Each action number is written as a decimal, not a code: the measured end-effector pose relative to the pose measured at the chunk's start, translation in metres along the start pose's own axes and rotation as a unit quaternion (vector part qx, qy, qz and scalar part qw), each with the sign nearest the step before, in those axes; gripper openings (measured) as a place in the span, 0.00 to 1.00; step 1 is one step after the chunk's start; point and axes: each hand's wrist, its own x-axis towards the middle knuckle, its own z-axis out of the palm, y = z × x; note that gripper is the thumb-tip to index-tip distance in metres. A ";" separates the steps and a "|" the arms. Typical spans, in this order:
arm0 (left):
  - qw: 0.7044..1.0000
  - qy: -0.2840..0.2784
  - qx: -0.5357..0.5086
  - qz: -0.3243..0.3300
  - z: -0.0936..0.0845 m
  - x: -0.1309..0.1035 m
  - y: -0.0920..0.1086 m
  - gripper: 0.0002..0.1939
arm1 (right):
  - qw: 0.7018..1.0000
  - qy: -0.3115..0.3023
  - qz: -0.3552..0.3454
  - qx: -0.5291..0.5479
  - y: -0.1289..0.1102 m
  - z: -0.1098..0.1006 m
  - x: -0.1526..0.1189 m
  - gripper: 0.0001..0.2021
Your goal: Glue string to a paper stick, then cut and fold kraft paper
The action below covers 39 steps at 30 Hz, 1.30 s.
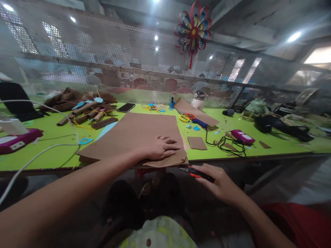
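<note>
Head view: left hand (pixel 161 147) flat on brown paper (pixel 144 129), right hand (pixel 220 182) gripping cutter (pixel 198 173) beside its edge.

Head cam, 1 view: sits above shirt (pixel 160 234), faces fwd & down, v. wide. L hand (pixel 162 147) & R hand (pixel 216 179) close, arms (pixel 85 189) at near L & near R. Tbl (pixel 279 141) mid-dist, L to R; mesh (pixel 103 44) & ceiling (pixel 258 20) far.

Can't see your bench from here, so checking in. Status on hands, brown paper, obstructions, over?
Left hand palm-down on brown paper. Right hand gripping cutter near paper's near right corner. No loose items atop the paper.
</note>
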 end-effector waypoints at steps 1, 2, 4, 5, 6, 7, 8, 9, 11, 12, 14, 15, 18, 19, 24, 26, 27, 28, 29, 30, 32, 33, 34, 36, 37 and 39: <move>1.000 0.002 0.000 0.003 0.000 0.000 0.000 0.25 | 1.000 0.000 0.001 0.001 0.000 0.001 0.000 0.17; 1.000 0.004 -0.001 0.006 0.000 0.000 0.000 0.25 | 1.000 -0.001 0.003 0.002 0.000 0.001 -0.001 0.17; 1.000 0.004 -0.007 0.006 0.001 0.000 0.000 0.25 | 1.000 -0.003 0.009 0.002 -0.001 -0.001 -0.005 0.17; 1.000 0.003 -0.010 0.002 0.001 0.000 0.000 0.25 | 1.000 -0.003 0.012 0.001 -0.001 -0.003 -0.008 0.17; 1.000 0.003 -0.012 -0.002 0.002 0.001 0.000 0.25 | 1.000 -0.003 0.015 0.001 -0.002 -0.004 -0.010 0.17; 1.000 0.003 -0.013 -0.005 0.003 0.001 -0.001 0.25 | 1.000 -0.003 0.018 0.001 -0.004 -0.005 -0.011 0.17; 1.000 0.002 -0.012 -0.007 0.003 0.001 -0.001 0.25 | 1.000 -0.001 0.019 0.001 -0.006 -0.005 -0.012 0.17; 1.000 0.003 -0.011 -0.007 0.003 0.002 -0.001 0.25 | 1.000 0.000 0.018 0.003 -0.008 -0.004 -0.011 0.17; 1.000 0.005 -0.008 -0.002 0.003 0.002 -0.001 0.25 | 1.000 -0.001 0.013 0.009 -0.014 0.000 -0.006 0.17; 1.000 0.004 -0.007 -0.001 0.002 0.002 -0.001 0.25 | 1.000 -0.003 0.009 0.015 -0.017 0.003 -0.002 0.17; 1.000 0.003 -0.002 0.001 0.002 0.001 0.000 0.25 | 1.000 -0.007 0.000 0.030 -0.022 0.008 0.006 0.17; 1.000 0.004 0.001 0.001 0.001 0.001 0.001 0.24 | 0.999 -0.008 -0.005 0.037 -0.025 0.011 0.009 0.16; 1.000 0.010 0.004 0.001 0.001 0.000 0.002 0.24 | 0.998 -0.011 -0.013 0.059 -0.031 0.015 0.016 0.16; 1.000 0.012 0.003 0.003 0.002 0.000 0.002 0.24 | 0.998 -0.013 -0.014 0.067 -0.032 0.016 0.018 0.15; 1.000 0.008 0.003 0.006 0.000 -0.001 0.003 0.24 | 0.995 -0.011 -0.013 0.096 -0.042 0.018 0.023 0.15; 1.000 0.005 0.010 0.009 -0.001 -0.001 0.004 0.24 | 0.993 -0.019 -0.021 0.112 -0.048 0.020 0.027 0.14; 1.000 0.005 0.013 0.009 -0.002 -0.002 0.005 0.23 | 0.992 -0.023 -0.025 0.118 -0.050 0.021 0.029 0.14; 1.000 0.005 0.016 0.009 -0.002 -0.002 0.005 0.23 | 0.992 -0.025 -0.028 0.123 -0.053 0.023 0.031 0.14; 1.000 0.005 0.018 0.009 -0.002 -0.003 0.005 0.23 | 0.991 -0.025 -0.029 0.126 -0.056 0.024 0.033 0.14; 1.000 0.006 0.020 0.011 -0.002 -0.003 0.005 0.23 | 0.991 -0.023 -0.028 0.127 -0.058 0.026 0.035 0.14; 1.000 0.006 0.021 0.013 -0.001 -0.003 0.005 0.23 | 0.992 -0.021 -0.022 0.126 -0.064 0.030 0.038 0.14; 1.000 0.006 0.020 0.012 0.000 -0.003 0.005 0.23 | 0.992 -0.021 -0.019 0.126 -0.067 0.031 0.039 0.14; 1.000 0.008 0.017 0.011 0.001 -0.003 0.004 0.23 | 0.992 -0.022 -0.016 0.126 -0.070 0.033 0.040 0.14; 1.000 0.012 0.008 0.006 0.003 -0.002 0.003 0.24 | 0.992 -0.023 -0.012 0.125 -0.075 0.036 0.042 0.14; 1.000 0.014 0.005 0.005 0.005 -0.002 0.003 0.24 | 0.992 -0.021 -0.012 0.126 -0.077 0.037 0.043 0.15; 1.000 0.017 0.000 0.006 0.006 -0.001 0.002 0.24 | 0.991 -0.019 -0.014 0.128 -0.082 0.040 0.044 0.16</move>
